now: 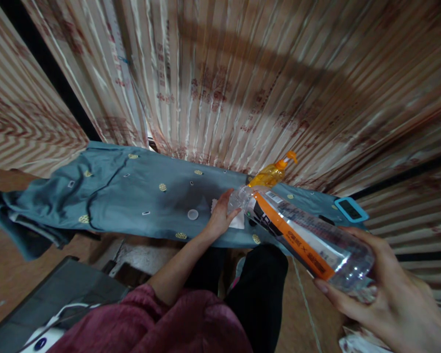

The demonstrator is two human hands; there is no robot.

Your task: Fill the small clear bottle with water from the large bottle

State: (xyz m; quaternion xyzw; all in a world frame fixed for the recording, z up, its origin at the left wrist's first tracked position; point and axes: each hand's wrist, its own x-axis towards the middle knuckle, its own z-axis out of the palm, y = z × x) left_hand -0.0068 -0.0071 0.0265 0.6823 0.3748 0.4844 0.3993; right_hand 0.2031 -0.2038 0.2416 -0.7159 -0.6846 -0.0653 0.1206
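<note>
Head view shows the right hand (pixel 385 289) wrapped around the base of a clear plastic bottle (pixel 301 233) with an orange label, held tipped on its side so its long axis runs from lower right to upper left, neck pointing at the left hand (pixel 220 215). That hand rests curled on a white cloth (pixel 238 221) on the blue-grey fabric (pixel 132 196), fingers at the bottle's mouth; the bottle looks nearly empty. A white cap (pixel 193 214) lies just beside the hand, and an orange pump bottle (pixel 272 174) holding yellow liquid stands behind.
</note>
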